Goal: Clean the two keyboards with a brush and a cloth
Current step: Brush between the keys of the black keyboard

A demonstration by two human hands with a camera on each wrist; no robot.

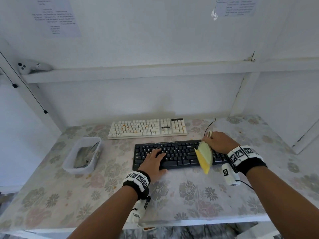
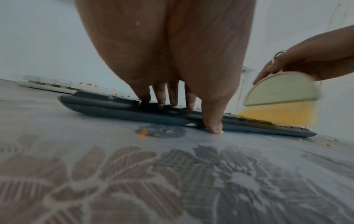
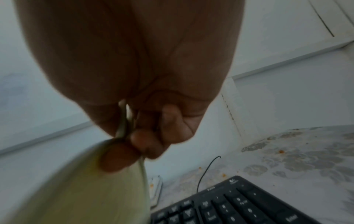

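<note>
Both forearms reach in from six o'clock; left hand (image 1: 153, 161) lies flat with fingers spread on the black keyboard (image 1: 179, 155) on the tabletop (image 1: 172, 195), pinning that light, slide-prone board; right hand (image 1: 218, 142) fingers pinch the light brush (image 1: 204, 156) by its stiff handle, soft yellow bristles at the keyboard's three o'clock end.

2 keyboards (image 1: 147, 128), 1 brush (image 1: 204, 156), 1 tub (image 1: 82, 155), 2 hands (image 1: 154, 160).

A clear plastic container (image 1: 81, 155) sits at the left of the floral-patterned table (image 1: 189, 195), with something crumpled and grey inside. In the upper left, a white game controller (image 1: 32, 66) lies on a white ledge (image 1: 138, 72). Printed sheets (image 1: 57, 16) hang on the wall above.
</note>
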